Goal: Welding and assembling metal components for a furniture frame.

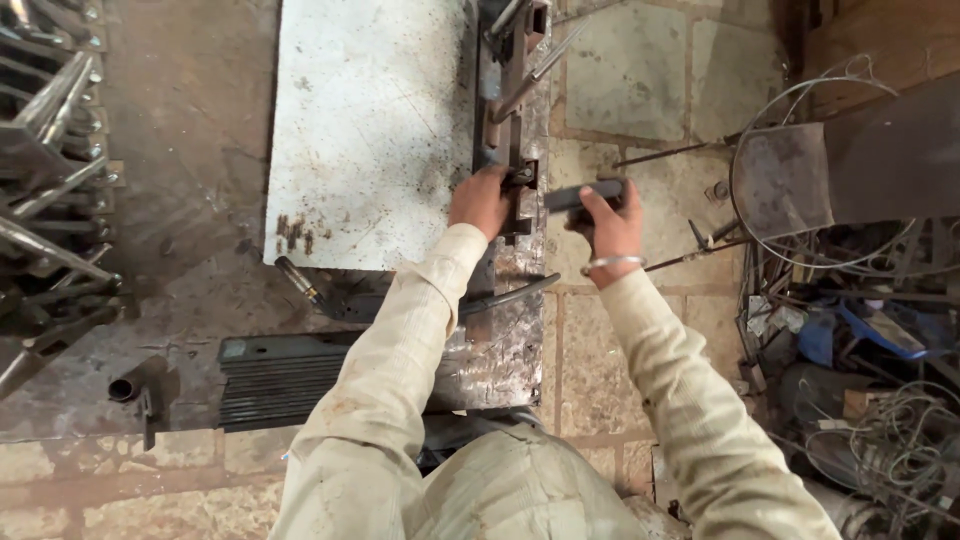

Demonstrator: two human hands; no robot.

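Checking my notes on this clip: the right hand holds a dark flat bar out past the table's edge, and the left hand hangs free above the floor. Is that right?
Not quite. The right hand does hold the dark flat bar out past the table edge, but the left hand is not free: the head view shows it resting on the metal fixture on the table.
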